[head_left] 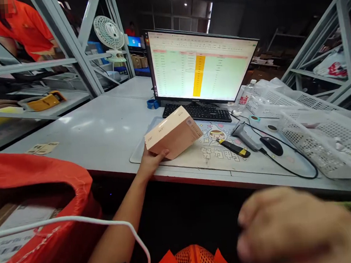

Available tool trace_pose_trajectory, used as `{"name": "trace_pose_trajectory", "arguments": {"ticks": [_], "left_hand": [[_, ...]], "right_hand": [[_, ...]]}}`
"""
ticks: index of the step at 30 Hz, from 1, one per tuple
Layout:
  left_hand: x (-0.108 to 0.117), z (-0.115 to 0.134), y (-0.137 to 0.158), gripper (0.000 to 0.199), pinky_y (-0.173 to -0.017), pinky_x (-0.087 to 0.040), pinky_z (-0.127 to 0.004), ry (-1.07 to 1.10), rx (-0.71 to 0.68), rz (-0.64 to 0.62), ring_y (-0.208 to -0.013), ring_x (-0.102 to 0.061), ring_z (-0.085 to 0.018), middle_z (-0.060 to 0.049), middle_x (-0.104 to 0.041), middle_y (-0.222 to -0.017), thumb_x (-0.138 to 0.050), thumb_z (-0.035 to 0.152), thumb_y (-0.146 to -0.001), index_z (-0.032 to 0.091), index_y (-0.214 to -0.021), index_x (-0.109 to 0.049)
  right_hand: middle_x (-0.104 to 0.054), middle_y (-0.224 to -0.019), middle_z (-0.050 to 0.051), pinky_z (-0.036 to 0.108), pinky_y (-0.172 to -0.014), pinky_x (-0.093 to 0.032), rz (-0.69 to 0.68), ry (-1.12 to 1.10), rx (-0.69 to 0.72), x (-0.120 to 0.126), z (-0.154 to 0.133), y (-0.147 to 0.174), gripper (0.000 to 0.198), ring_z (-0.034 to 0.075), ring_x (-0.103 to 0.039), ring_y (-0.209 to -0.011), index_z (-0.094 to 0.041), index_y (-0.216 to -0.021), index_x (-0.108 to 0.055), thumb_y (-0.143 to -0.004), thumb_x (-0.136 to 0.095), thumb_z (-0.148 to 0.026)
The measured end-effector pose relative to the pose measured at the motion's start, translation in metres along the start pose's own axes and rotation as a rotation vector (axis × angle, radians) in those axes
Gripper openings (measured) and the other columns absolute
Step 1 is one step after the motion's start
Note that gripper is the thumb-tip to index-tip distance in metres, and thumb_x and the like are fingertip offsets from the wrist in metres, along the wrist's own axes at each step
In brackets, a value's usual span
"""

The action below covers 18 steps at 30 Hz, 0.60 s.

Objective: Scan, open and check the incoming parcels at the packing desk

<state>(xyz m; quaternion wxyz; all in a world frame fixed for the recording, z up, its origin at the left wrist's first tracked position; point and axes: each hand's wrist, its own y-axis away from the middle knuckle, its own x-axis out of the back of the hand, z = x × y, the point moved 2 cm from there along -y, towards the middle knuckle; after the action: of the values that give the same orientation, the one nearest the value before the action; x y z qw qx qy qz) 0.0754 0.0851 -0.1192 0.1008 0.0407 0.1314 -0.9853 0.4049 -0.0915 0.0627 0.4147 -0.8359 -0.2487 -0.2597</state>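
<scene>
My left hand [151,160] grips a peach-coloured cardboard box [176,136] by its near left corner. The box is tilted over the front edge of a printed desk mat [207,151], with the thumb on its near face. Small print and a round seal show on its sides. Close to the camera at the lower right, my right hand [287,224] is smeared by motion. Its fingers look bent, but what they hold, if anything, is hidden. On the mat right of the box lie a yellow-and-black utility knife [233,148], a barcode scanner [245,136] and a black mouse [271,145].
Behind the box stand a keyboard [198,113] and a monitor [201,65]. White perforated baskets [323,145] line the right side. A red bag [46,168] with parcels is at lower left, crossed by a white cable [109,222]. A blue tape roll [152,104] sits near the monitor.
</scene>
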Motion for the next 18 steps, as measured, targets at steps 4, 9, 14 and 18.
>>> {"name": "trace_pose_trajectory", "arguments": {"ticks": [4,9,14,18], "left_hand": [[-0.003,0.000,0.000,0.095,-0.109,-0.060,-0.055,0.028,0.031,-0.119,-0.131,-0.064,-0.039,-0.017,-0.064,-0.143,-0.100,0.051,-0.065,0.021,-0.141,-0.051],[-0.002,-0.001,-0.001,0.092,-0.118,-0.051,-0.054,0.037,-0.025,-0.091,-0.135,-0.062,-0.037,-0.018,-0.060,-0.148,-0.098,0.055,-0.068,0.019,-0.141,-0.053],[0.004,0.001,0.001,0.089,-0.112,-0.055,-0.052,0.043,-0.018,-0.060,-0.131,-0.064,-0.036,-0.019,-0.061,-0.145,-0.095,0.058,-0.069,0.018,-0.137,-0.054],[0.002,0.004,0.002,0.091,-0.107,-0.058,-0.050,0.034,-0.008,-0.058,-0.128,-0.065,-0.036,-0.020,-0.060,-0.145,-0.095,0.060,-0.067,0.018,-0.136,-0.053]], "right_hand": [[-0.080,-0.110,0.010,0.051,-0.095,-0.063,0.425,0.540,-0.534,0.047,0.119,0.007,0.037,0.032,-0.079,-0.098,-0.029,-0.125,-0.077,-0.097,-0.066,-0.051],[-0.071,-0.134,0.026,0.052,-0.106,-0.054,0.100,0.962,-1.105,0.054,0.233,0.018,0.065,0.043,-0.066,-0.128,-0.007,-0.145,-0.063,-0.098,-0.065,-0.051],[-0.069,-0.133,0.028,0.045,-0.105,-0.050,0.011,1.022,-1.234,0.040,0.266,0.020,0.059,0.040,-0.065,-0.129,-0.003,-0.136,-0.065,-0.101,-0.062,-0.050],[-0.074,-0.119,0.027,0.041,-0.087,-0.054,0.011,0.971,-1.296,0.040,0.276,0.013,0.047,0.037,-0.073,-0.111,-0.004,-0.130,-0.069,-0.098,-0.063,-0.038]]}}
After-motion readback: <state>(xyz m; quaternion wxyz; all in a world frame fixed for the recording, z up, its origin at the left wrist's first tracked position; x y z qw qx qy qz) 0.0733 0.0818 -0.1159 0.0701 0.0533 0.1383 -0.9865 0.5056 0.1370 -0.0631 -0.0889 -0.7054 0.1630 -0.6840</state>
